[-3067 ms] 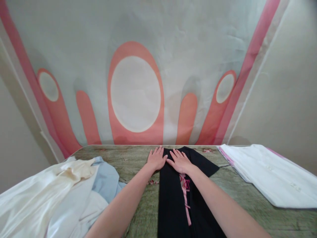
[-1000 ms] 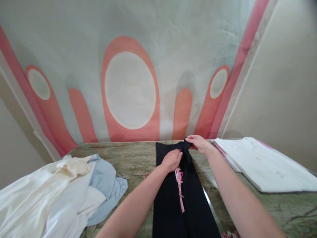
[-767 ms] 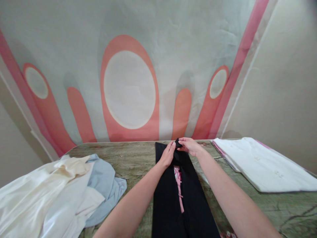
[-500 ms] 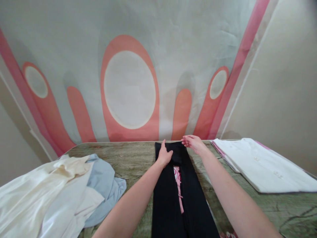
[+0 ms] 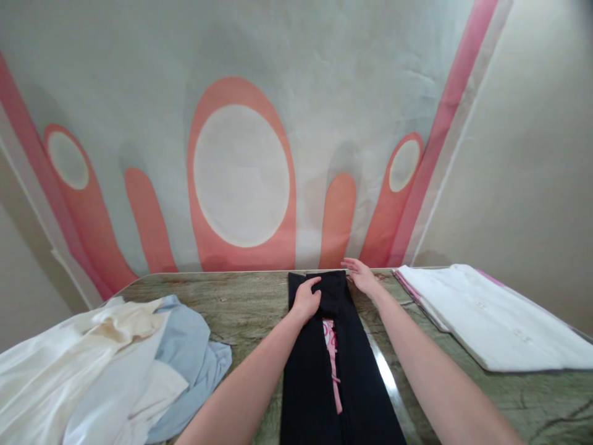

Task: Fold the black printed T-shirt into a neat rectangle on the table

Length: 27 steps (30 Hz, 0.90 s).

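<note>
Green marbled table (image 5: 241, 303) against pink-patterned wall (image 5: 241, 179)

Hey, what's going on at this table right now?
A person is working on a black garment with pink trim, laid out as a long narrow strip on the green marbled table. The left hand presses on its far end, where a flap is folded over. The right hand rests open at that end's right edge. A loose pile of white and light blue clothes lies to the left, a folded white stack to the right.
</note>
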Each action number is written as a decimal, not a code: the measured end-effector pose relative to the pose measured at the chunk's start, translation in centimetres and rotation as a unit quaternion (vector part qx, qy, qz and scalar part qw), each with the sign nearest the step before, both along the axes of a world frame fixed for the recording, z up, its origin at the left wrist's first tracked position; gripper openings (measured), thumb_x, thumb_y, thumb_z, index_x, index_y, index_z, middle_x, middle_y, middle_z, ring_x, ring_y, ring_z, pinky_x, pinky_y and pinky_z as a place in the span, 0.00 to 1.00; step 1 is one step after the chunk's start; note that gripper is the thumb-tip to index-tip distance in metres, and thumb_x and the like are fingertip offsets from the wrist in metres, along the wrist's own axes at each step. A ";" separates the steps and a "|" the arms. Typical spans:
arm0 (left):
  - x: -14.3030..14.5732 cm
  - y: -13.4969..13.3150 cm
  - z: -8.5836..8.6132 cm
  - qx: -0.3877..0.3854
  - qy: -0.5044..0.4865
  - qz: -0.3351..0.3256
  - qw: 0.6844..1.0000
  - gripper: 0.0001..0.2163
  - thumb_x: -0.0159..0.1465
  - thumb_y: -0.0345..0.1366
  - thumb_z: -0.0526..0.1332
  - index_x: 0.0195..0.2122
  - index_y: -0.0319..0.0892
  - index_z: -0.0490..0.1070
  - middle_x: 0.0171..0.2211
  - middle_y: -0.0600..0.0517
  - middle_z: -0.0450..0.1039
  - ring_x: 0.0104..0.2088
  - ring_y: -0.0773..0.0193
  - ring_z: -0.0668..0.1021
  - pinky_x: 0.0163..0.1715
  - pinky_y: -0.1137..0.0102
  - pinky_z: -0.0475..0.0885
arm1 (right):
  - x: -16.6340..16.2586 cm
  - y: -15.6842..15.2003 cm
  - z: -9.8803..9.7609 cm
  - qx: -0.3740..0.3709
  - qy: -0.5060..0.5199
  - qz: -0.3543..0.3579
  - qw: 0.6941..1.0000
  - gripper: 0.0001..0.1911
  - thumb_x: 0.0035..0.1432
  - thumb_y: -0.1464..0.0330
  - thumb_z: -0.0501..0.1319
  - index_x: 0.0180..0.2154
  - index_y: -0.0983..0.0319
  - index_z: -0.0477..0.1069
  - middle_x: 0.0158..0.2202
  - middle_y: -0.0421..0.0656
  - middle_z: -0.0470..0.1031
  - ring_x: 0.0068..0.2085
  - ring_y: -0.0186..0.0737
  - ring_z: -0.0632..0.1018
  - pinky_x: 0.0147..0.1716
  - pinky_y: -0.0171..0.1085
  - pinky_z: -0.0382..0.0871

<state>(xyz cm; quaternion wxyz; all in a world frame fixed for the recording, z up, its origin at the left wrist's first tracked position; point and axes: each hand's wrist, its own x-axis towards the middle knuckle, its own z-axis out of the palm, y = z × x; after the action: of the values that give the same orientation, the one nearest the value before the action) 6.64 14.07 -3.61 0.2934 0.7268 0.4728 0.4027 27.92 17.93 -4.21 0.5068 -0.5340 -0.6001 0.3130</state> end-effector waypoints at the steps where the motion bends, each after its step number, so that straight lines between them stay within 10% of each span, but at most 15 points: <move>1: 0.0 0.0 0.0 0.001 0.002 0.001 1.000 0.19 0.55 0.23 0.54 0.49 0.37 0.68 0.50 0.48 0.69 0.51 0.63 0.70 0.54 0.68 0.62 | 0.0 0.4 -0.1 0.000 -0.010 0.017 1.000 0.31 0.40 0.83 0.47 0.49 0.61 0.61 0.47 0.45 0.72 0.48 0.35 0.72 0.43 0.37 0.67; 11: 0.0 -0.2 0.2 -0.007 0.017 0.014 1.000 0.20 0.56 0.24 0.54 0.50 0.38 0.67 0.51 0.48 0.68 0.51 0.61 0.69 0.54 0.66 0.62 | 0.8 3.8 0.5 -0.046 -0.173 0.112 0.977 0.22 0.36 0.82 0.47 0.33 0.65 0.71 0.28 0.41 0.75 0.31 0.34 0.74 0.33 0.31 0.65; 27: -0.1 -1.2 0.7 0.089 0.163 0.040 0.982 0.18 0.57 0.28 0.56 0.50 0.35 0.66 0.51 0.41 0.63 0.54 0.55 0.65 0.56 0.63 0.59 | -0.2 2.9 0.5 -0.021 -0.359 -0.013 0.933 0.19 0.38 0.81 0.55 0.34 0.62 0.72 0.29 0.43 0.73 0.37 0.39 0.71 0.36 0.33 0.61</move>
<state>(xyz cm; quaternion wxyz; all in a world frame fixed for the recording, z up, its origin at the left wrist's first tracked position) 6.54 12.90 -2.96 0.1296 0.7864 0.5055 0.3306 27.72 20.82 -3.74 0.2505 -0.6293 -0.7279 0.1066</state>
